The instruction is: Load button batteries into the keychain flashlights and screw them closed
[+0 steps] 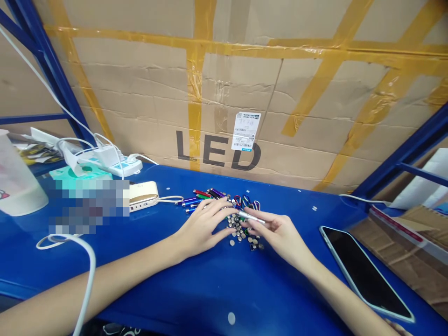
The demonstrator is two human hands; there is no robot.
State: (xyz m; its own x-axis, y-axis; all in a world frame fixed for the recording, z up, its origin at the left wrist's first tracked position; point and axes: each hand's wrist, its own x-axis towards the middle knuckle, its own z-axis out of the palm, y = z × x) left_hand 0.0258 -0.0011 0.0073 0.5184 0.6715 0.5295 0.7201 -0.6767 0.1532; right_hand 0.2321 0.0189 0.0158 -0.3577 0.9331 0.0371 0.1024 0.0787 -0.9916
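Silver metal tube [252,217]: pen-sized, held roughly level above the battery pile, centre of frame.
Right hand [280,233]: narrow pinch; thumb and fingers hold the tube.
Left hand [201,226]: open, fingers spread, palm down; fingertips at the tube's left end, contact not determinable.
Button cell batteries [238,228]: loose pile between the hands, on the blue work surface [196,289].
Coloured metal tubes [201,196]: loose group, beyond the left hand.
Carabiner clips [247,201]: tangled group, beyond the batteries.
Right of frame: black-screened smartphone [364,273].
Left of frame: cream power bank [143,196], with white power strip [108,163] beyond.
Rear: cardboard carton [224,93], printed "LED".
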